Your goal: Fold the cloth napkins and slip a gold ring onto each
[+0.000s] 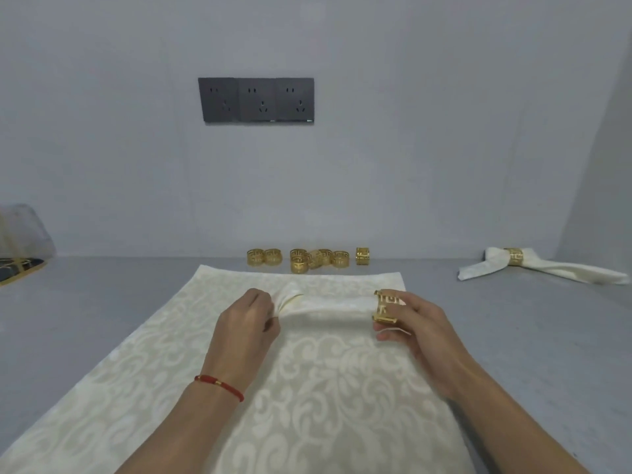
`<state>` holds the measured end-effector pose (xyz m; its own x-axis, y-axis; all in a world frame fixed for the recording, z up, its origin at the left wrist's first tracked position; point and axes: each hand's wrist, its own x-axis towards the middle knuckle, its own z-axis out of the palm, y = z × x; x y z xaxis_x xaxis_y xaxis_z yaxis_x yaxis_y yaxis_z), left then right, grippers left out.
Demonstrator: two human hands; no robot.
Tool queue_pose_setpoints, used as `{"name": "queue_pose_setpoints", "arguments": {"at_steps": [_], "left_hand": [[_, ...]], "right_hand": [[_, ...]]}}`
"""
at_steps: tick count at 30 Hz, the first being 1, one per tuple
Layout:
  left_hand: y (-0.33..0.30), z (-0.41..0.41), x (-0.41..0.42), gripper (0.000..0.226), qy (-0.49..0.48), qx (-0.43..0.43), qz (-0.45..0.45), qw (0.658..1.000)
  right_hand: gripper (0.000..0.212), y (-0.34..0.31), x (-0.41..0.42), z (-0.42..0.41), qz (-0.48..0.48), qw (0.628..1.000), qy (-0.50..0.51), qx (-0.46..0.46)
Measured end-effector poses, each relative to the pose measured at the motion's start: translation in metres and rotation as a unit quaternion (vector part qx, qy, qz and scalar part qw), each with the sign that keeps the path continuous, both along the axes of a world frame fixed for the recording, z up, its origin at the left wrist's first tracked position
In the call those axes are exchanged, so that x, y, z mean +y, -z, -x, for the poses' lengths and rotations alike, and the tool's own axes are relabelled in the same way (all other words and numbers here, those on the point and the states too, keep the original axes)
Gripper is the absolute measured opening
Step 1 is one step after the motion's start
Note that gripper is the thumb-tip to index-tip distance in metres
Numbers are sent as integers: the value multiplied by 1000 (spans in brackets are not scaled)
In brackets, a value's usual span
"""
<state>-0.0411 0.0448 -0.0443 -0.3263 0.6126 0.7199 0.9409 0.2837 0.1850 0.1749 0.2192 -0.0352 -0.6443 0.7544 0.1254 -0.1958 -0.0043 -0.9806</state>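
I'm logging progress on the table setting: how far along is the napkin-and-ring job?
Done: one ringed napkin lies at the far right. In hand: the left hand grips a folded napkin while the right hand holds a gold ring at its end. Left: several loose rings wait by the wall.

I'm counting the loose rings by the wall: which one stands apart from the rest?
The gold ring at the right end of the row. A clear gap separates it from the other loose rings, which sit clustered or touching to its left.
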Motion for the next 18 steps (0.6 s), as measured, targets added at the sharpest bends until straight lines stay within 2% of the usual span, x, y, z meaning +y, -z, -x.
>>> {"name": "queue_pose_setpoints", "arguments": {"at_steps": [2, 4, 7, 10, 18], "left_hand": [[5, 0, -2, 48, 4, 9, -4, 1000], [9, -1, -3, 42, 6, 22, -4, 1000], [12, -5, -1, 39, 4, 35, 1, 999], [13, -11, 1, 41, 9, 54, 3, 999], [14, -22, 3, 42, 36, 70, 13, 997]], "right_hand": [[21, 2, 0, -2, -46, 998, -27, -23], [27, 3, 0, -5, -139, 986, -47, -76], [35, 1, -3, -9, -279, 944, -37, -169], [38, 1, -6, -10, -357, 914, -14, -192], [38, -7, -23, -4, -582, 758, 22, -293]]}}
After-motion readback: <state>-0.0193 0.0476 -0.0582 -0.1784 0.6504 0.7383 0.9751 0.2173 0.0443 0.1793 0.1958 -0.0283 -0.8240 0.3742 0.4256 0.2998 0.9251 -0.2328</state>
